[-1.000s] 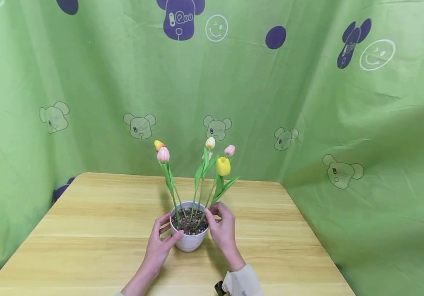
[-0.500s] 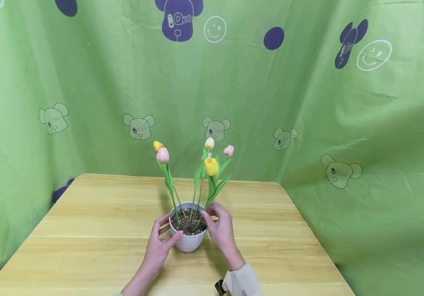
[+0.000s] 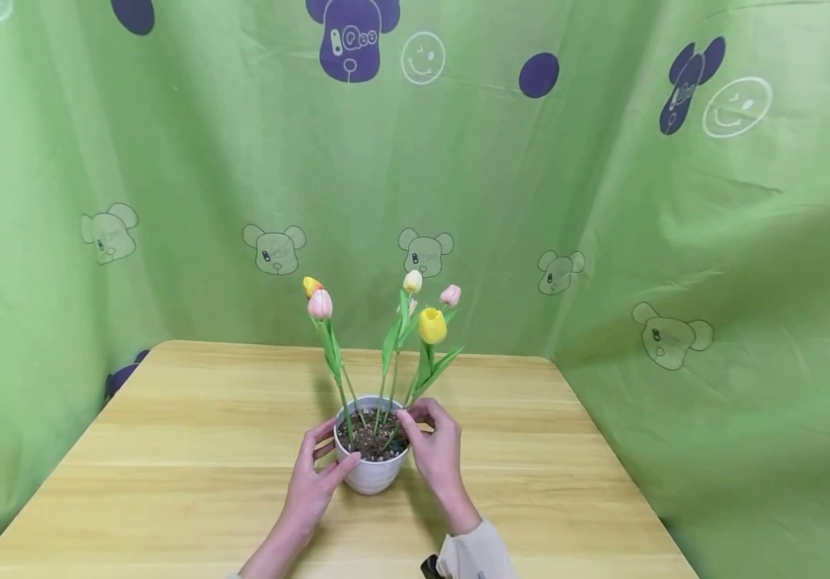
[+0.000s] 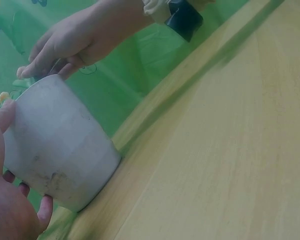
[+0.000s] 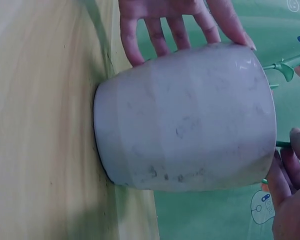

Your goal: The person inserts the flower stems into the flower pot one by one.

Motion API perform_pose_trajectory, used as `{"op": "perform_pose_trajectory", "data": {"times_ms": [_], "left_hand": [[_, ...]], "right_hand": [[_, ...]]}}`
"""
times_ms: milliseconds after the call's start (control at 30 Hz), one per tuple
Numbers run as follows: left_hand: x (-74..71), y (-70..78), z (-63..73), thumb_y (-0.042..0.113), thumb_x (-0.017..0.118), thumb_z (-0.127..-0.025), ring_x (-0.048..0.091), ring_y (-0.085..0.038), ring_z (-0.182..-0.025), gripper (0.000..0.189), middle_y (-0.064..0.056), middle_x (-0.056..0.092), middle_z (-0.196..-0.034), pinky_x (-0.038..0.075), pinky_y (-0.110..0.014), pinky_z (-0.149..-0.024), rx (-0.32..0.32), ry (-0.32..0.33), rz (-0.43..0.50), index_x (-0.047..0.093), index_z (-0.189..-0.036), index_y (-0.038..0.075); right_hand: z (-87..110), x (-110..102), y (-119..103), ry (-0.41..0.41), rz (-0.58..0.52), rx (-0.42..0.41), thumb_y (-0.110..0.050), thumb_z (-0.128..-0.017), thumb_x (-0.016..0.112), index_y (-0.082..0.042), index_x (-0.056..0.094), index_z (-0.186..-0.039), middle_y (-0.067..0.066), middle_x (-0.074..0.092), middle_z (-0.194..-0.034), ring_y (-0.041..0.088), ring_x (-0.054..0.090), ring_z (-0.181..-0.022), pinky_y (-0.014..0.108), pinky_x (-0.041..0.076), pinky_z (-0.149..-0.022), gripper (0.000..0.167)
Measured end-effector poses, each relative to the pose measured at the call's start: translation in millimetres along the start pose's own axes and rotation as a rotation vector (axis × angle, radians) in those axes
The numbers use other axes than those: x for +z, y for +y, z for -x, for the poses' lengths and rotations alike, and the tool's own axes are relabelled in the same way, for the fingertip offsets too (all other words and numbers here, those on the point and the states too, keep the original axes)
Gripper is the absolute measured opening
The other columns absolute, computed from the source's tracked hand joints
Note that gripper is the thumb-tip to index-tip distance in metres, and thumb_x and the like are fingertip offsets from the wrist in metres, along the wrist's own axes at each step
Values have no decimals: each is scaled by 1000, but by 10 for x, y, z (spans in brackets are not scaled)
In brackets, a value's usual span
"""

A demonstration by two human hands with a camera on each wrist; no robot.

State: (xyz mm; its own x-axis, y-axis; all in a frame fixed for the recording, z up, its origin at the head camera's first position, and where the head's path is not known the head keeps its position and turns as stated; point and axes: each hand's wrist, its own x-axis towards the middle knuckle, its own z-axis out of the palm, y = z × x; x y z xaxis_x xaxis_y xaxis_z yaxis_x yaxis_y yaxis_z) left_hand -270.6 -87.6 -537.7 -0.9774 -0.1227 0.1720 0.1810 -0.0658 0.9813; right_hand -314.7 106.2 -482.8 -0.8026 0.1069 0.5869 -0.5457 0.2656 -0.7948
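Observation:
A white flowerpot [image 3: 373, 478] full of dark soil [image 3: 371, 442] stands upright on the wooden table. My left hand [image 3: 311, 479] holds its left side, thumb over the near rim and fingers spread along the wall [image 4: 60, 145]. At the right rim my right hand [image 3: 438, 449] pinches the green stem [image 5: 283, 144] of a yellow tulip [image 3: 433, 326] low down, just above the soil. Other artificial tulips rise from the pot: a pink tulip [image 3: 320, 305] and an orange-yellow one [image 3: 311, 286] at left, a cream tulip [image 3: 412, 281] and a pink one [image 3: 450, 295] behind.
The light wooden table [image 3: 191, 450] extends around the pot on all sides. A green curtain [image 3: 487, 185] with printed bear faces hangs behind and along both sides. A black band [image 3: 429, 565] shows at my right sleeve.
The yellow tulip's head swung left, then back right to nearly where it was, with my right hand staying on its stem. My left hand and the pot have kept their places.

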Motion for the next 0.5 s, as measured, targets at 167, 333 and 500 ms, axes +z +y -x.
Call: {"op": "perform_pose_trajectory", "data": {"times_ms": [167,333,500], "left_hand": [[5,-15,0,21,82,-89,48,-36,-135,72,-13,48,-153,45,-57,-114,4,-1,0,47,-151,19],[0,-11,-2,20,82,-89,48,-36,-135,71,-13,48,-153,46,-56,-114,1,1,-4,47,-151,19],[1,-2,-3,20,83,-88,48,-35,-135,72,-13,48,-153,46,-56,-113,-2,-1,-3,48,-151,19]], "right_hand": [[14,-13,25,54,5,70,-7,-85,84,-5,71,-87,15,76,-94,15,73,-84,23,64,-70,13],[45,-5,56,94,5,112,0,-84,82,1,75,-99,21,76,-99,24,74,-87,23,63,-72,16],[56,-18,76,88,-10,137,-1,-87,80,4,75,-105,22,76,-102,31,73,-91,22,63,-73,20]]}}
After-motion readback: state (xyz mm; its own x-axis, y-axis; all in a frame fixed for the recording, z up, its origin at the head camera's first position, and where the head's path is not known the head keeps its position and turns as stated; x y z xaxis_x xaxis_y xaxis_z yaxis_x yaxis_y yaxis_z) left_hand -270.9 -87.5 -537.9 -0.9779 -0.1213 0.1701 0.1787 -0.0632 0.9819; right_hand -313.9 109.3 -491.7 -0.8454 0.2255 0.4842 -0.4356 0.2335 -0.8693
